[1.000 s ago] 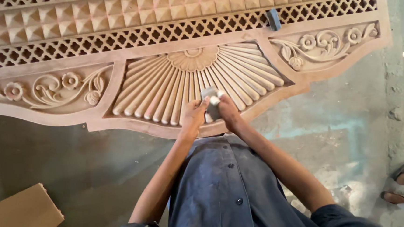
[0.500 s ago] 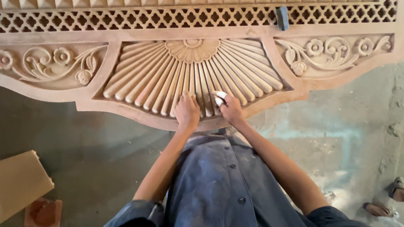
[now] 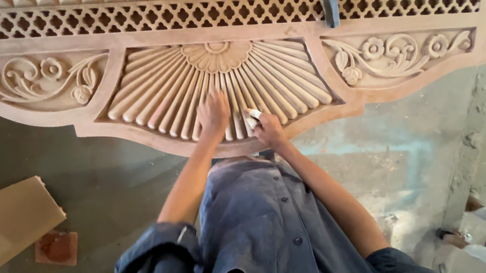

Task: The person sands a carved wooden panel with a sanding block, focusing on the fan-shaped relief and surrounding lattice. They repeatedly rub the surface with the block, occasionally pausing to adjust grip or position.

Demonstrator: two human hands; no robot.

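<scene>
Pressing the left hand [image 3: 213, 113] flat, fingers spread a little, on the fluted fan [image 3: 220, 87] at the middle of the carved wooden panel [image 3: 141, 139], near its lower edge. Pinching a small folded pale pad, probably sandpaper [image 3: 251, 116], in the right hand [image 3: 268, 131], fingers curled tight around it, tip resting on a flute just beside the left hand. Judging the work as rubbing down the flutes: best following each groove lengthwise from the central rosette outward, keeping pressure light on the ridges, bracing the panel with the flat hand. Counting one fan, two scroll-and-flower carvings [image 3: 397, 53] flanking it, one lattice band [image 3: 149, 18] along the top, one small dark block [image 3: 331, 11] sitting on that band, one cardboard box [image 3: 10, 218] and one reddish brick [image 3: 56, 247] lying on the floor.
</scene>
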